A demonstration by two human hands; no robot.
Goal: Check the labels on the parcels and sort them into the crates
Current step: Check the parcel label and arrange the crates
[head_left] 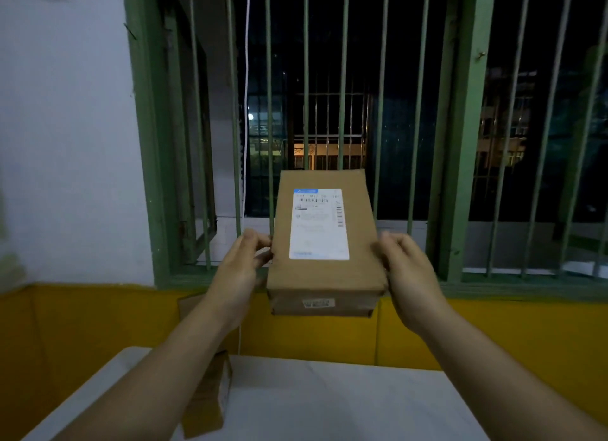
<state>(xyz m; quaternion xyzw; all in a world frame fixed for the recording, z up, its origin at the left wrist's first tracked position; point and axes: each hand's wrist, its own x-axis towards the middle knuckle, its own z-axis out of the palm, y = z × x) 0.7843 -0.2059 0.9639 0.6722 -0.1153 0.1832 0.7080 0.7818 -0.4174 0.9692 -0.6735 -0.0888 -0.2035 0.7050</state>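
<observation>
**A:** Cardboard parcel held up at chest height in front of the barred window, white shipping label facing the camera. Print way too blurry to read, honestly. Second small sticker on the near end.

**B:** Yep. Best to tilt it a touch toward the light, keep it steady, read the address lines rather than the barcode, then choose a crate. No crates visible from here though, only a yellow wall band and a white table below.

**A:** Grip-wise: left hand curled on the left edge, thumb on top. Right hand clamped on the right edge. Both forearms stretched forward, elbows low.

**B:** Also another brown box lying on the table under the left forearm, probably next in line.
</observation>
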